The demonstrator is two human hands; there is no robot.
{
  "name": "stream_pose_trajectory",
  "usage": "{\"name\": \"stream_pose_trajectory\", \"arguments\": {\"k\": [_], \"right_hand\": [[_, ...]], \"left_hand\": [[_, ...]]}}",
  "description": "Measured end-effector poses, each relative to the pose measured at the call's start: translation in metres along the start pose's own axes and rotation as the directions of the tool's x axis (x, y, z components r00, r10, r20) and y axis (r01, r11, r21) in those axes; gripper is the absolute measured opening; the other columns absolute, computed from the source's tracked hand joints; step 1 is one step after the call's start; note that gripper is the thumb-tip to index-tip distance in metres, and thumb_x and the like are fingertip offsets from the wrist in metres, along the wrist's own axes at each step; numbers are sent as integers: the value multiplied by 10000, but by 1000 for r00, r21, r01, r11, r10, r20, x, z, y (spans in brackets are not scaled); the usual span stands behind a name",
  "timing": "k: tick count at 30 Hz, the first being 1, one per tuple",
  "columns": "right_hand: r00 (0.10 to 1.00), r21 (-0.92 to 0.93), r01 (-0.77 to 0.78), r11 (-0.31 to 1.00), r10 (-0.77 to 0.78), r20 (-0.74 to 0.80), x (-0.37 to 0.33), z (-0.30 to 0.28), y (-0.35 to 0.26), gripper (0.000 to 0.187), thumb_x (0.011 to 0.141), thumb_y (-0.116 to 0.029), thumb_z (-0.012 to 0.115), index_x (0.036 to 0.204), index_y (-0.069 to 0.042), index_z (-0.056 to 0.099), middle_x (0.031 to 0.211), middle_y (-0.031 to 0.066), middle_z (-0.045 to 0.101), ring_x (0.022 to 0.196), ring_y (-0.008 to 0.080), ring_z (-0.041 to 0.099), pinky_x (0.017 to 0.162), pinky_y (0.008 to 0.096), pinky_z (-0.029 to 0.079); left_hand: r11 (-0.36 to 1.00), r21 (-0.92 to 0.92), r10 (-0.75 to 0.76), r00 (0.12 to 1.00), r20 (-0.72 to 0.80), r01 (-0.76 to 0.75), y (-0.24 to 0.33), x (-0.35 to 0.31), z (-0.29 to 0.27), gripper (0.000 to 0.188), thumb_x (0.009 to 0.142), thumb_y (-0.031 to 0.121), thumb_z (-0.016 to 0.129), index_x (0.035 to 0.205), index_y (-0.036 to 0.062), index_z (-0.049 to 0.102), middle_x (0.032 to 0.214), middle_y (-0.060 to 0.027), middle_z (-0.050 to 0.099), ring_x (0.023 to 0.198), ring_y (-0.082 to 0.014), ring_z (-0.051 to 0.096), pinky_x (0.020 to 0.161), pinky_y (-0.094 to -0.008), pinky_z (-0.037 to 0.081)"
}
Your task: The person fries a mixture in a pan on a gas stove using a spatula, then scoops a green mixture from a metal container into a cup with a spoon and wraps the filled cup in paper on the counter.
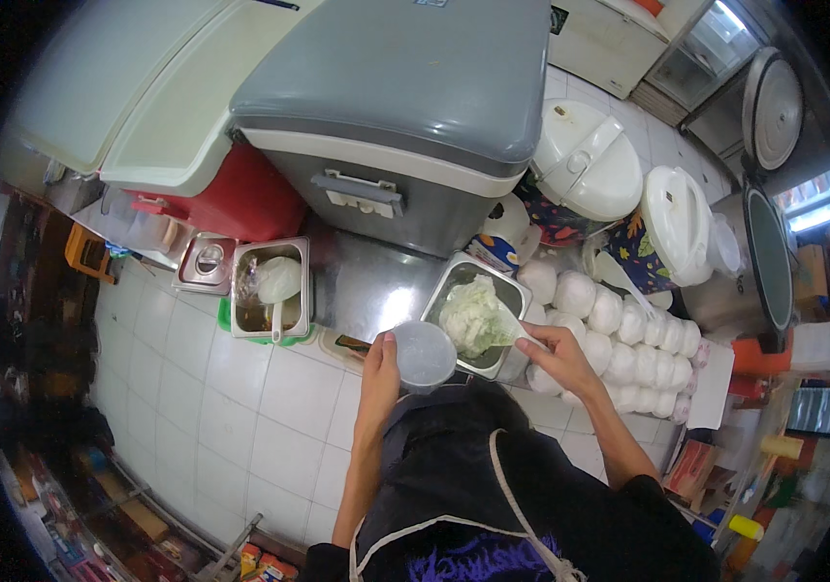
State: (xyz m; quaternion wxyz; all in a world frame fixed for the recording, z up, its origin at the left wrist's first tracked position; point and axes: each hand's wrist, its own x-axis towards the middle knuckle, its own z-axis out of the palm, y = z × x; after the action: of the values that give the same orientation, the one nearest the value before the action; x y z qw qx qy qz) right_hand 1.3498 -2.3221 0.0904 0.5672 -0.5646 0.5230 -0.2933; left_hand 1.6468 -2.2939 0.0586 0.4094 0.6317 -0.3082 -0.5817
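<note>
My left hand (382, 367) grips a round, clear plastic tub (422, 353) by its side, just left of a steel pan (481, 363). Inside that pan sits a heap of pale green, shredded-looking food (476, 316). My right hand (564, 359) is closed round the handle of a pale serving scoop (509, 331), whose end meets the right side of the heap. Further left, a second steel pan (301, 291) contains a white ladle (279, 279) in brownish liquid. Beside it stands a small steel container with a lid (207, 260).
A large grey cooler box (405, 78) stands behind the steel counter (367, 281), with a red cooler (260, 189) to its left. Rows of stacked white bowls (619, 364) are close by my right hand. Two white-lidded food jars (590, 160) and a big open pot (769, 257) stand beyond.
</note>
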Motion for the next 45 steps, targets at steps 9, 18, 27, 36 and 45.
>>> {"name": "stream_pose_trajectory", "arguments": {"k": [9, 18, 27, 36, 45], "right_hand": [[975, -569, 207, 796, -216, 53, -19, 26, -42, 417, 938, -138, 686, 1354, -153, 682, 817, 118, 708, 685, 276, 669, 635, 381, 508], [961, -839, 227, 495, -253, 110, -29, 36, -62, 729, 822, 2, 620, 1500, -251, 541, 854, 99, 530, 750, 304, 606, 642, 444, 505], [965, -862, 153, 483, -262, 24, -48, 16, -105, 579, 826, -6, 635, 1356, -231, 686, 855, 92, 520, 785, 287, 572, 700, 410, 488], [981, -803, 96, 588, -193, -25, -67, -18, -132, 470, 903, -70, 649, 1352, -203, 684, 847, 84, 544, 772, 258, 584, 688, 393, 488], [968, -555, 198, 808, -251, -19, -48, 37, -89, 549, 997, -154, 615, 1529, -218, 498, 737, 136, 613, 602, 334, 600, 579, 438, 494]], "left_hand": [[928, -366, -58, 997, 42, 69, -20, 20, 49, 626, 1090, 545, 406, 1360, -2, 545, 1284, -135, 615, 1246, -230, 568, 1083, -382, 434], [816, -539, -141, 976, 167, 210, 2, 12, 56, 675, 1073, 594, 387, 1422, 35, 529, 1434, -130, 571, 1349, -253, 527, 1150, -412, 396], [731, -668, -42, 986, 159, 139, 20, 10, 71, 611, 1076, 543, 389, 1367, 40, 577, 1337, -136, 641, 1267, -277, 595, 1092, -435, 460], [542, -764, -197, 937, 289, 350, 28, 8, 76, 553, 1053, 525, 415, 1275, 73, 643, 1248, -116, 680, 1174, -276, 640, 1030, -443, 509], [614, -745, -196, 964, 177, 262, 35, 4, 82, 607, 1066, 540, 381, 1330, 46, 615, 1307, -129, 661, 1221, -283, 624, 1061, -448, 484]]}}
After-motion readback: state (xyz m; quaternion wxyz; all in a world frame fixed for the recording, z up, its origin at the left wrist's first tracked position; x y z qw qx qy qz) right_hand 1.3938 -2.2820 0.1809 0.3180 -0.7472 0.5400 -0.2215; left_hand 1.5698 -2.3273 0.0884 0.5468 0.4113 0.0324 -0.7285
